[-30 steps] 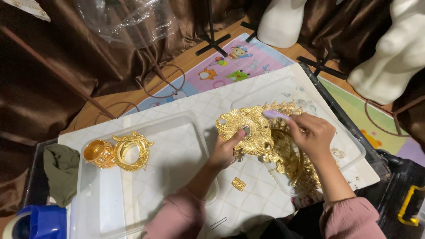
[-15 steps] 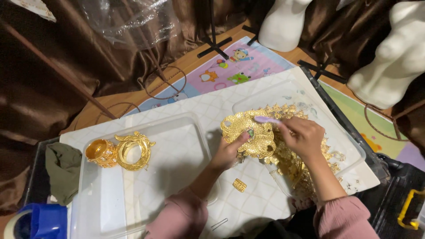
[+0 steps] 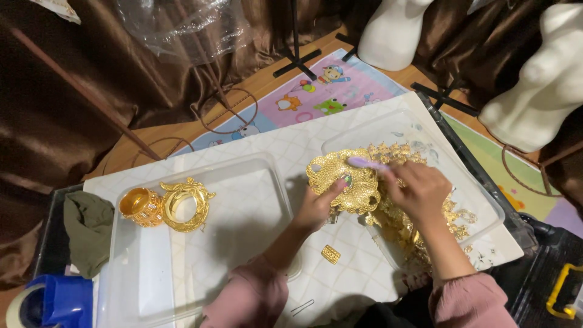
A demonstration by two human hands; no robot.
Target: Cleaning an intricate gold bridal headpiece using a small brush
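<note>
Warm overhead light, glare on the gold jewellery (image 3: 352, 182), soft shadows under both arms, slightly blurred edges

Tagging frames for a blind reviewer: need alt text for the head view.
Two hands work on a heap of gold ornaments in a clear plastic tray: the left hand steadies one piece while the right hand holds a lilac brush to it. Two gold bangles lie in a second tray to the left.
</note>
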